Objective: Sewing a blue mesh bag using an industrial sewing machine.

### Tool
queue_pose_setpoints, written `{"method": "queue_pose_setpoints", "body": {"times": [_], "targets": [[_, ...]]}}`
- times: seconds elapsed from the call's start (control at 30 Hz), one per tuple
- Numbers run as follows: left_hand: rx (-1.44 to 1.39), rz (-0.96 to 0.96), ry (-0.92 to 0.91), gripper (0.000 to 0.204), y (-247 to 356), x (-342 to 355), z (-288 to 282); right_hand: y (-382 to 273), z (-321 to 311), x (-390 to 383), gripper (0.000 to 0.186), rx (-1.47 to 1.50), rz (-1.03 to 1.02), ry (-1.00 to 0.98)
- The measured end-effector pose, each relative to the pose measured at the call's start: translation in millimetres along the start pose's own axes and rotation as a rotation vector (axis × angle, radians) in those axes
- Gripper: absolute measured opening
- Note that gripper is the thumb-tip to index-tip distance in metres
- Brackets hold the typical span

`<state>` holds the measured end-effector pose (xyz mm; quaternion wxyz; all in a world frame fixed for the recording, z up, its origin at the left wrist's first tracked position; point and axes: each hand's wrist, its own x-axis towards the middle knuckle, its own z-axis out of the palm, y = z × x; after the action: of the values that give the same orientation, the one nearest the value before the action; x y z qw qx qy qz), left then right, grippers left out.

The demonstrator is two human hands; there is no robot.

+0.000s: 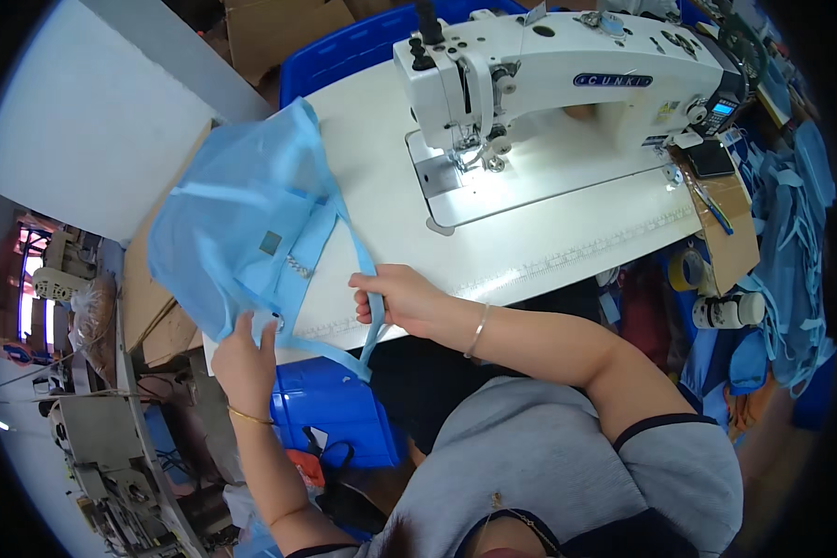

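A light blue fabric bag [221, 209] lies over the left end of the white sewing table, partly sheer, with a pocket panel bearing a small square label [270, 243]. Its narrow strap [361, 249] loops off the right side. My right hand [402, 296] is closed around this strap near the table's front edge. At the bag's lower corner, my left hand [245, 361] pinches the fabric, its thumb showing and the fingertips partly hidden. To the right of the bag stands a white sewing machine [549, 79], its needle area lit; no fabric lies under the needle.
Blue bins stand behind the table and below its front edge [330, 409]. A phone [710, 159] and pens rest on cardboard at the right. Below them are a tape roll [686, 270] and a white bottle [730, 311]. Blue fabric pieces [795, 251] hang at far right.
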<state>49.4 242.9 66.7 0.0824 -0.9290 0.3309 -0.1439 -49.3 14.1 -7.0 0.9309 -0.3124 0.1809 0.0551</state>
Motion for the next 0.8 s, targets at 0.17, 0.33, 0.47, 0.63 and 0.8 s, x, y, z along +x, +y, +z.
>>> {"method": "queue_pose_setpoints", "body": {"times": [0.17,0.33,0.47,0.63,0.8], "targets": [[-0.484,0.325,0.049,0.027,69,53,-14,-2,-20,-32,0.028,0.080,0.120,0.001],[-0.164,0.462,0.067,0.048,73,100,38,-15,-22,-64,0.027,-0.262,-0.011,0.074],[-0.172,0.459,0.063,0.050,46,125,53,-24,-40,-69,0.026,-0.599,-0.275,0.166],[-0.475,0.298,0.042,0.042,11,157,32,-39,-46,-63,0.026,-0.637,-0.230,0.145],[-0.778,0.056,0.286,0.033,-59,191,-1,-49,-48,-45,0.025,-0.791,-0.406,0.160]]}}
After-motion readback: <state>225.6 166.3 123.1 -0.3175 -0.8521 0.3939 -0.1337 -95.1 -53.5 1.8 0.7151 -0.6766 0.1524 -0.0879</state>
